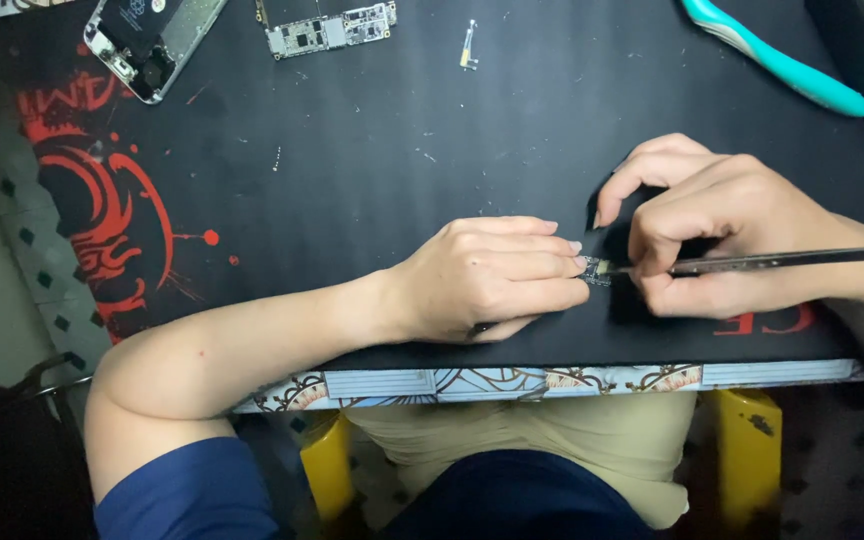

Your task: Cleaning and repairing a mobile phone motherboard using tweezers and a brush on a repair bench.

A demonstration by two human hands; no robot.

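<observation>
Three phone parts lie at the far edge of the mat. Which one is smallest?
The thin little metal strip, lying alone to the right. The opened phone body at the far left and the long circuit board beside it are both much larger.

A tiny dark rectangular electronic chip (595, 270) lies flat near the front edge of the bench, pinched at its left side and largely hidden. A slim metal brush with a pale bristle tip (752, 263) lies almost level across it, handle running off to the right, its tip touching the chip's right edge.
</observation>
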